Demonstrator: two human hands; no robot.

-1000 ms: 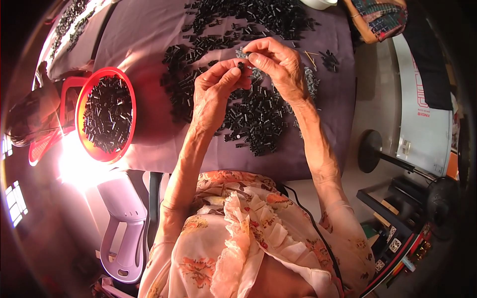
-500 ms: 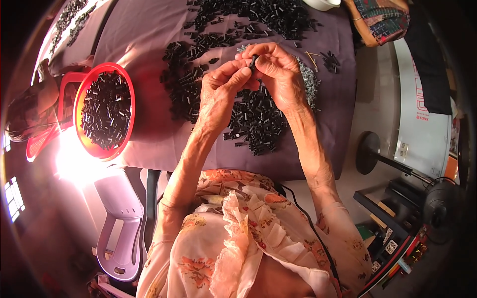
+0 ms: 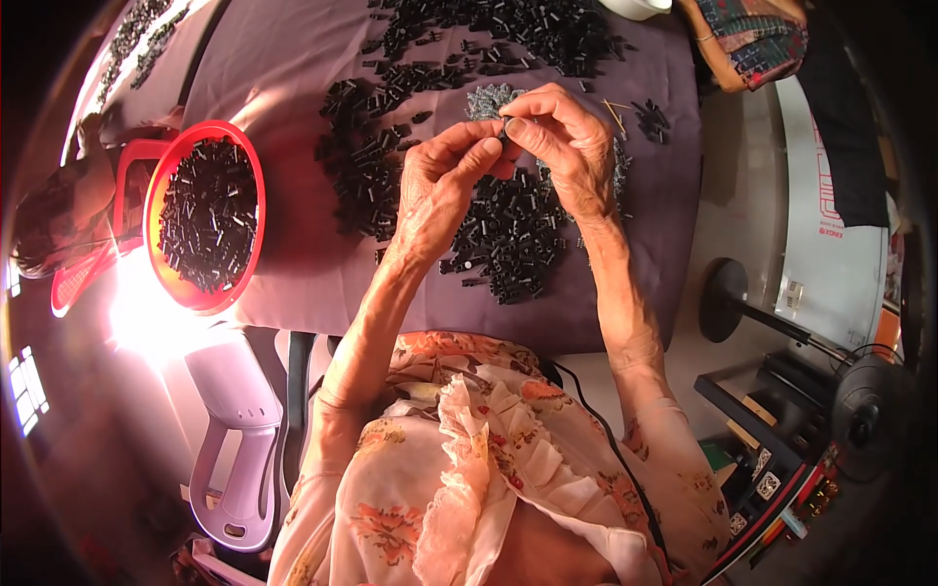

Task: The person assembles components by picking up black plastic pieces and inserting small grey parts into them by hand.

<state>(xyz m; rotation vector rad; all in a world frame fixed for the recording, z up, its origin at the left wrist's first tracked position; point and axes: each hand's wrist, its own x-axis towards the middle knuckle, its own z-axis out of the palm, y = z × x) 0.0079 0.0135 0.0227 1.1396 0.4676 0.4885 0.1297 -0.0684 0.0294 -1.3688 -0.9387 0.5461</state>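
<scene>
Red bowl (image 3: 261, 195), full of black bits. Left hand (image 3: 440, 171): thumb and finger pinch small black piece (image 3: 506, 131), mostly hidden by fingertips. Grey bits (image 3: 489, 101) just behind, partly covered. Right hand (image 3: 569, 142): fingertips close together at piece, cannot tell if gripping. White bowl (image 3: 637, 8), cut off by top edge.
</scene>
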